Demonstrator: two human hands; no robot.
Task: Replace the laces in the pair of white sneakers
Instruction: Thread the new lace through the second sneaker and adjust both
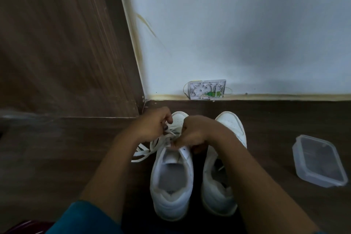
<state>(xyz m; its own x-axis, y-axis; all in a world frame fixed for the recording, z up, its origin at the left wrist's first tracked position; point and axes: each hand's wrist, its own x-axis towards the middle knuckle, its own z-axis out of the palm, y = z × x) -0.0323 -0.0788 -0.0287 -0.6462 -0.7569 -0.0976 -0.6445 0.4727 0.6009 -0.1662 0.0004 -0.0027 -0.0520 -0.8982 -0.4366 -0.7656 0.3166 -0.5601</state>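
Two white sneakers stand side by side on the dark wooden floor, toes toward the wall. Over the left sneaker [171, 182] both hands work at its eyelets. My left hand [153, 124] pinches a white lace [152, 150] above the toe end. My right hand [193, 135] is curled over the tongue and pinches the lace near the top eyelets. Loose lace ends trail onto the floor to the left of the shoe. The right sneaker [228, 125] is partly hidden under my right forearm; its lacing cannot be seen.
A clear plastic container [319, 160] sits on the floor at the right. A white open wall box [207, 89] with green parts is mounted at the skirting. A wooden door [66, 43] fills the left. The white wall [247, 24] stands close behind the shoes.
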